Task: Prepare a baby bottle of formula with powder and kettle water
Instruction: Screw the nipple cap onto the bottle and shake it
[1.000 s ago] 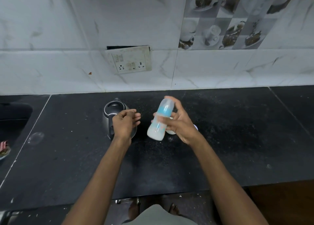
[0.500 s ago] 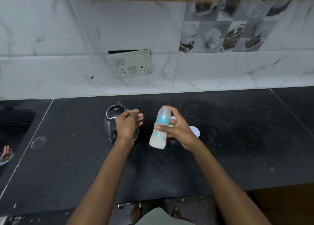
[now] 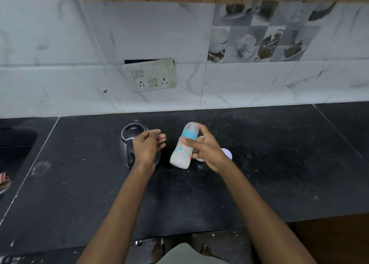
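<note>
The right hand (image 3: 207, 153) is wrapped around a baby bottle (image 3: 183, 147), fingers across its body and thumb up near the cap, holding it in the air over the middle of the black table (image 3: 259, 164). The bottle tilts, its base towards the near edge and to the left, its top leaning towards the wall. It has a clear cap, a blue collar and a pale body with small orange and blue marks, and it looks filled with milky white liquid. Just behind the right hand, a white round lid (image 3: 227, 154) lies on the table, partly hidden by the hand.

The left hand (image 3: 147, 147) holds nothing; its fingers are loosely curled, thumb resting on the fingertips, and it floats above a steel kettle (image 3: 129, 140) with a black lid and black handle. The kettle stands left of the bottle, towards the back edge of the table. The two hands are near each other but apart.

On the tiled wall behind hangs a switch plate (image 3: 152, 77), pulled loose at its top. At the far left edge is a dark sink (image 3: 16, 142).
</note>
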`<state>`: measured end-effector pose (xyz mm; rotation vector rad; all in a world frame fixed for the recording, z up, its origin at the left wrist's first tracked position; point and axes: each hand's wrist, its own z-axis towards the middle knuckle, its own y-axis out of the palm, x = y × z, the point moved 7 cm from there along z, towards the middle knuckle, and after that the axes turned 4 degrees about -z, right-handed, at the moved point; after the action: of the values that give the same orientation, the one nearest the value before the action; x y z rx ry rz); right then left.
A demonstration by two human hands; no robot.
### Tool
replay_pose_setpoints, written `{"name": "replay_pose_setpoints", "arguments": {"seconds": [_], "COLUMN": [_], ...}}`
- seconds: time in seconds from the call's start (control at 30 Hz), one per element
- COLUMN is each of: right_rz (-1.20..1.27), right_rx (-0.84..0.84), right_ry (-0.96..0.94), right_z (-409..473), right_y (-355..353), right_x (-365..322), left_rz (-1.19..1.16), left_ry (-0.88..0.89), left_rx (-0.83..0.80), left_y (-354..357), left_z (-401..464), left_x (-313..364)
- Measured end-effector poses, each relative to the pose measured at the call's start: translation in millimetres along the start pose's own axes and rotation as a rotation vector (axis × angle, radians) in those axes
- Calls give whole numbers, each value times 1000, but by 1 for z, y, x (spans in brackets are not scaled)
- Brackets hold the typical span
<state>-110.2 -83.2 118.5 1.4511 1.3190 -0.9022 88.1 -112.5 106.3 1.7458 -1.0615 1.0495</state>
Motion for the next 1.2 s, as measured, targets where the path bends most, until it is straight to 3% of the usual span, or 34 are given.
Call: {"name": "replay_pose_setpoints", "arguments": {"seconds": [0.07, 0.17, 0.3, 0.43, 0.53, 0.63, 0.77, 0.9, 1.03, 1.13, 1.2], "right_rz": [6, 240, 61, 229, 9, 144, 37, 159, -65, 88, 63], "right_rx": [15, 148, 30, 104, -15, 93, -12, 66, -117, 13, -14], "right_ry": [-8, -36, -10, -29, -26, -56, -46, -47, -13, -26, -13], "right_z": [0, 3, 1, -1, -3, -2, -3, 3, 1, 6, 4], "right_y": [-2, -18, -8, -14, -1, -7, 2, -6, 9, -2, -1], "right_x": [-1, -7, -6, -5, 0, -2, -11, -13, -11, -9, -12], "left_rz": [-7, -17, -17, -23, -17, -30, -24, -34, -16, -23, -20], "left_ry": [1, 10, -8, -7, 0, 1, 1, -2, -3, -3, 0], "left_rx": [1, 13, 13, 3, -11, -1, -13, -7, -8, -4, -3], "left_y": [-1, -3, -3, 1, 3, 3, 2, 2, 0, 1, 1], "left_z": [0, -1, -4, -5, -6, -4, -6, -6, -5, -2, -3], "left_x": [2, 4, 1, -1, 1, 2, 0, 0, 1, 2, 3]}}
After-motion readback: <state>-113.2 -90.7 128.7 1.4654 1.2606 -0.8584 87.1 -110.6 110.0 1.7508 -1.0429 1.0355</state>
